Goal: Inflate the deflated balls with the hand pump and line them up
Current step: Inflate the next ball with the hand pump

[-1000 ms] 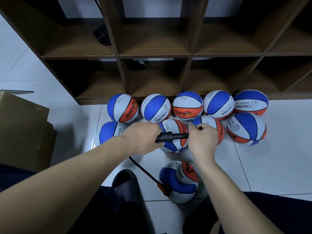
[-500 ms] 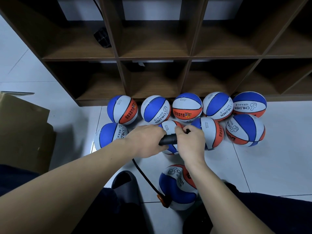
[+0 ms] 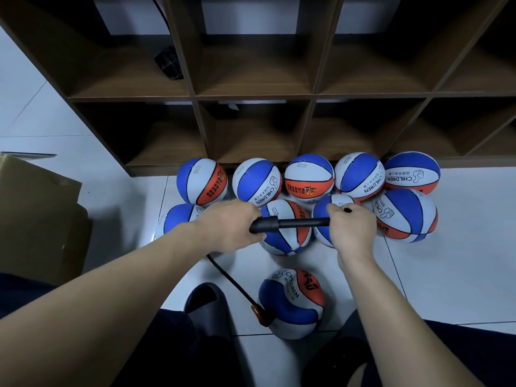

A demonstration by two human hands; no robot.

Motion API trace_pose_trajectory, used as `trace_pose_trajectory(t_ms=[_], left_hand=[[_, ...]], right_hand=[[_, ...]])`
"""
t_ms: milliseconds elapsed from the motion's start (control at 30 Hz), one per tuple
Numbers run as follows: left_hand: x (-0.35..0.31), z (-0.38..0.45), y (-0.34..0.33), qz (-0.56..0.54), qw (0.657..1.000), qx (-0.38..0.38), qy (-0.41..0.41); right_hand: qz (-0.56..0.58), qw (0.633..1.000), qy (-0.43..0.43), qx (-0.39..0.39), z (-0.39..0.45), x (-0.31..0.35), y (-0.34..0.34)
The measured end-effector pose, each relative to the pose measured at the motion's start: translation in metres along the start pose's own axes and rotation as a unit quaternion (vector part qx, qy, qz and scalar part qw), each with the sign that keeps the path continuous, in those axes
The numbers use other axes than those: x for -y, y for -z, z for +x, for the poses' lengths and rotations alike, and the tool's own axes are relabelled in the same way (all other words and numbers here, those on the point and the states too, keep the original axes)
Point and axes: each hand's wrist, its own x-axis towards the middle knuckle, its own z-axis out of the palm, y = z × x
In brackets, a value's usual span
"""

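I hold a black hand pump (image 3: 290, 223) level in front of me. My left hand (image 3: 227, 226) grips its barrel and my right hand (image 3: 350, 229) grips the handle, pulled out so the thin rod shows between them. A black hose (image 3: 229, 280) runs from under my left hand down to an orange fitting (image 3: 257, 312) at a dented blue, white and orange ball (image 3: 291, 303) on the floor between my legs. Several round balls of the same colours (image 3: 257, 181) lie in two rows against the shelf base.
A dark wooden cubby shelf (image 3: 251, 96) stands behind the balls, with a black object (image 3: 169, 61) in one upper compartment. A cardboard box (image 3: 36, 216) sits at the left. My dark slipper (image 3: 206, 305) is beside the hose. White floor tiles (image 3: 446, 275) lie to the right.
My right hand pushed the handle in toward my left hand, then pulled it back out to the right, exposing the rod again. The ball on the floor stayed put.
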Motion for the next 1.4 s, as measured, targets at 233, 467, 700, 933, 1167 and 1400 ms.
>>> trace_pose_trajectory(t_ms=[233, 467, 700, 933, 1167, 1400], left_hand=[[-0.013, -0.003, -0.005, 0.020, 1.000, -0.001, -0.001], [-0.024, -0.003, -0.007, 0.005, 1.000, 0.008, -0.012], [-0.024, -0.003, -0.010, 0.004, 1.000, 0.015, -0.012], [-0.019, 0.002, -0.003, -0.018, 1.000, 0.000, -0.020], [0.003, -0.001, 0.001, -0.008, 1.000, 0.005, 0.003], [-0.007, -0.004, -0.006, 0.012, 1.000, 0.001, 0.002]], right_hand=[[-0.012, 0.999, 0.031, 0.001, -0.032, 0.000, -0.025], [-0.029, 0.997, 0.064, 0.025, -0.051, 0.002, -0.041], [-0.008, 0.998, 0.046, 0.040, -0.054, -0.002, -0.049], [-0.007, 0.997, 0.054, 0.047, -0.026, 0.005, -0.026], [0.011, 0.999, 0.029, -0.007, 0.005, 0.004, 0.008], [0.020, 0.999, 0.027, -0.007, -0.020, -0.001, -0.014]])
